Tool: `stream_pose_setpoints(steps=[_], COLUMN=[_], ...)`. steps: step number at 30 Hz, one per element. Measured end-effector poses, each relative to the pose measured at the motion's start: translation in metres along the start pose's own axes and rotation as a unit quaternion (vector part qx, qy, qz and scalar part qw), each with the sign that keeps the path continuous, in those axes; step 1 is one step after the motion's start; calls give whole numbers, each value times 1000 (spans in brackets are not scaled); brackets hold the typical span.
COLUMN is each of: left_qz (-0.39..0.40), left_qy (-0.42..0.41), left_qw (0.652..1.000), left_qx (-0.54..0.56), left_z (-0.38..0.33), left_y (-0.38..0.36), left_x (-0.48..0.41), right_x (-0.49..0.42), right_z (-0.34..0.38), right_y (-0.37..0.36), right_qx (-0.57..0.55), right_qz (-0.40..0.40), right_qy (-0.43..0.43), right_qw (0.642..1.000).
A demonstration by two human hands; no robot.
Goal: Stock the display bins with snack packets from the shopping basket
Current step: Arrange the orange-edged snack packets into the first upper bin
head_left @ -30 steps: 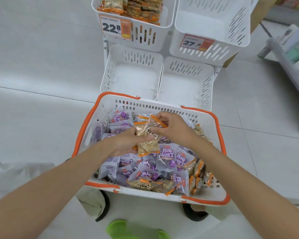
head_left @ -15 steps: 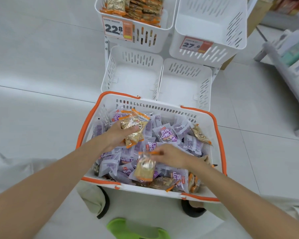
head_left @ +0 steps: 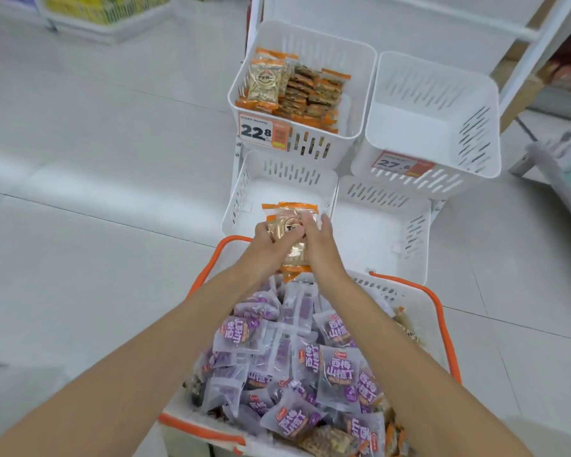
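Nearest us, the shopping basket (head_left: 442, 311) is heaped with purple packets (head_left: 338, 371). Our forearms reach over them to the basket's far rim. There the left hand (head_left: 264, 245) and right hand (head_left: 320, 245) grip a small stack of orange-edged packets (head_left: 290, 222) between them.

The left hand's fingers curl round the stack's left side. The right hand closes on its right side, with one digit laid over the printed face. How the digits underneath lie, we cannot tell.

The stack is held in the air above the basket's far rim and the near wall of the lower left bin (head_left: 244, 192). Its long axis runs away from us. One orange sealed end points back at the basket, the other toward the bins, and the printed face is up.

Beyond, the upper left bin (head_left: 310, 150) holds rows of matching packets (head_left: 310, 90) behind a 22.8 price tag (head_left: 264, 130). Beside it, the upper right bin (head_left: 409, 127) carries a 27.6 tag (head_left: 402, 164).
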State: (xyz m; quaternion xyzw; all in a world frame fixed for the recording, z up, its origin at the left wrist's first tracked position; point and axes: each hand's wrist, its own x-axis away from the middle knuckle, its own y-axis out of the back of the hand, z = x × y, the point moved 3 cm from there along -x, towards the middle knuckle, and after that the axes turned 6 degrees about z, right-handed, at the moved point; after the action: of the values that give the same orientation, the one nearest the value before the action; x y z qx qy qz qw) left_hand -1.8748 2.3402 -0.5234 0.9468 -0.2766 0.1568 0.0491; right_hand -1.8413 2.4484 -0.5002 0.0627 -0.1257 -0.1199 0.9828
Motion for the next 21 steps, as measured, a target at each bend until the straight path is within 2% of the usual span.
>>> stream_pose_setpoints(steps=[2,4,6,7,10,13,15,18,21], left_qz=[-22,-50,-90,-98,-168,-233,-216,-174,-125], left_qy=[-26,-70,-120,-148,-224,-237,-227,-217,-247], left_qw=[998,988,951,936,917,905,916,932,937], left_qx=[-56,-128,-270,-304,-284,-265,-251,-233,-214], left_z=[-20,-48,-77,-91,-142,-177,-186,-176,-162], left_y=[9,21,38,48,89,130,146,161,162], left_x=[-19,-36,-59,-72,-102,-125,-141,-174,-192], right_x=[-24,-46,-73,-86,-128,-175,-207,-239,-246], right_z=[14,30,51,64,122,176,196,194,173], right_y=[-3,-4,-4,-4,-1,0,-8,-29,-39], right_qx=[7,6,-7,-12,-25,-18,41,119,57], right_qz=[57,58,35,23,-17,-61,-84,-58,-20], right_qy=[-10,-12,-1,10,69,112,125,105,80], right_qw=[998,998,999,1000,997,992,988,986,995])
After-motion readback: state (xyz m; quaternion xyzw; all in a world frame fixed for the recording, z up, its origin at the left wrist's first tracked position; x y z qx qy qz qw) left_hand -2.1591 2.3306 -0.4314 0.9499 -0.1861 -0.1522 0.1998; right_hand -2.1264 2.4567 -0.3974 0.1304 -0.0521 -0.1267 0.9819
